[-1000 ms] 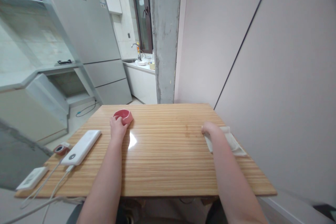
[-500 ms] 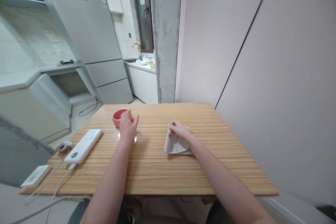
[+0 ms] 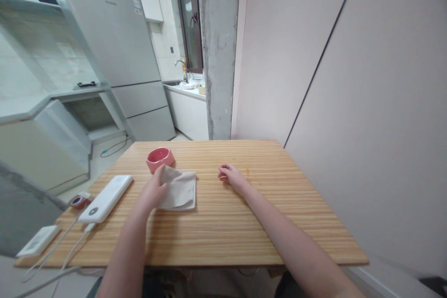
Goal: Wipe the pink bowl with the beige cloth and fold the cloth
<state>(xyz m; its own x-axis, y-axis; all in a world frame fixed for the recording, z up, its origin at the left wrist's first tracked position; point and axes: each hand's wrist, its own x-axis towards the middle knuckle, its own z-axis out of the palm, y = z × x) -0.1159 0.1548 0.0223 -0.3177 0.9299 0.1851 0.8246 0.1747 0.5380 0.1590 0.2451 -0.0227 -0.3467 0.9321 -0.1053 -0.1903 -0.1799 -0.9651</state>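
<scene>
Left hand (image 3: 153, 191) is pressing down on a folded cloth (image 3: 178, 190) that's lying flat on the wooden surface (image 3: 223, 223), a bit left of the middle. Fingers look spread over the cloth's left edge, flattened on it rather than pinching it. Right hand (image 3: 230, 177) is resting on the surface off to the cloth's right, loosely curled and not holding anything, with a clear gap between it and the cloth.

What's bugging me is the pink bowl (image 3: 159, 158). It's sitting just beyond the cloth's far left corner, practically touching the hand's fingertips. If that cloth is getting pushed forward or swept left, I'm guessing the bowl gets bumped and slides toward the far edge. A sweep straight left looks like it'd hit the white power bank (image 3: 106, 192), and its cables (image 3: 70, 247) are trailing off the near left edge, so a snag could drag stuff off. The cloth is only pinned on one side too, so it may bunch up instead of gliding.

Other stuff around: a small red round gadget (image 3: 77, 201) and a flat white device (image 3: 35, 240) near the left edge. The right half of the surface is just bare wood, wall right alongside it.
</scene>
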